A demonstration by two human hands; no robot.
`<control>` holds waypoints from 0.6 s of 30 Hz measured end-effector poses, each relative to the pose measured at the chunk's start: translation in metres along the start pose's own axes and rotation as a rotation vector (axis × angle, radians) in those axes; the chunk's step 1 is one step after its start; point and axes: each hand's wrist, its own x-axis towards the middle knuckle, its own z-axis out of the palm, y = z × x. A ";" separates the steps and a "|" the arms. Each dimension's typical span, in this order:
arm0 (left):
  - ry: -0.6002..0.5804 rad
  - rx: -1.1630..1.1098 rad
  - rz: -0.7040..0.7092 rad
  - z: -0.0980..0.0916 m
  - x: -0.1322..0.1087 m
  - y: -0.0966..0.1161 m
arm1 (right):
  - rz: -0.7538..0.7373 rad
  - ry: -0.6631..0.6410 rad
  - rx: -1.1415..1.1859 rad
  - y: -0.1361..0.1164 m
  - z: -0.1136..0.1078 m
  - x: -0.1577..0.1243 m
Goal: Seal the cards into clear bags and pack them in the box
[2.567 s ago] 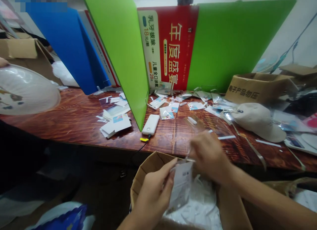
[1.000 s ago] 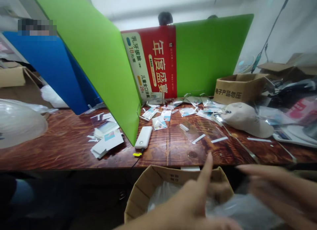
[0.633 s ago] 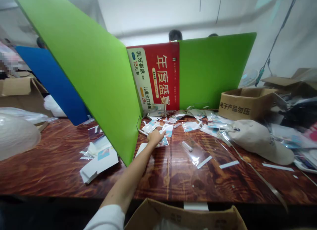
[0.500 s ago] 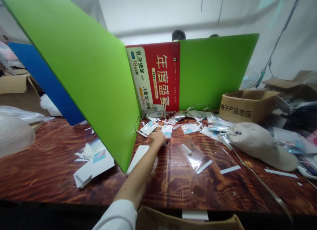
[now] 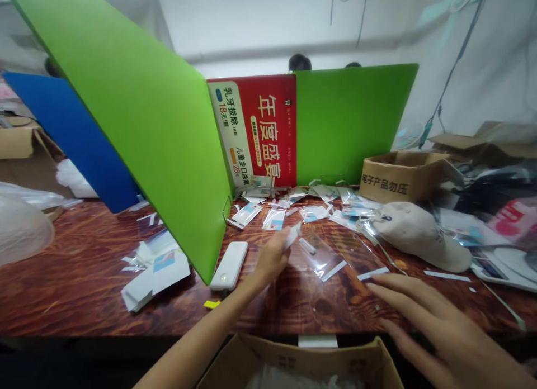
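My left hand (image 5: 272,257) is closed on a small white card-like piece (image 5: 292,236), pinched above the middle of the table. What exactly it is, I cannot make out. My right hand (image 5: 436,327) hovers at the lower right, fingers spread, holding nothing. Just right of my left hand lies a clear plastic bag (image 5: 321,257) with a small cylindrical item in it. Behind, several clear packets with blue-and-white cards, among them one packet (image 5: 273,219), lie along the foot of the panels. A white power bank (image 5: 230,265) rests left of my left forearm.
Green panels (image 5: 180,132) and a red printed board (image 5: 272,126) stand across the table (image 5: 84,288). A cap (image 5: 413,232) and a cardboard box (image 5: 390,179) sit at right. White cards (image 5: 155,283) are piled at left; an open carton (image 5: 293,350) is below the front edge.
My left hand has drawn back from the packets near the panels with a white piece in its fingers. My right hand has come into view at the lower right. The view has shifted slightly.
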 end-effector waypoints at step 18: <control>-0.060 -0.468 0.424 0.006 -0.058 0.113 | 0.019 -0.073 0.070 -0.014 -0.026 -0.003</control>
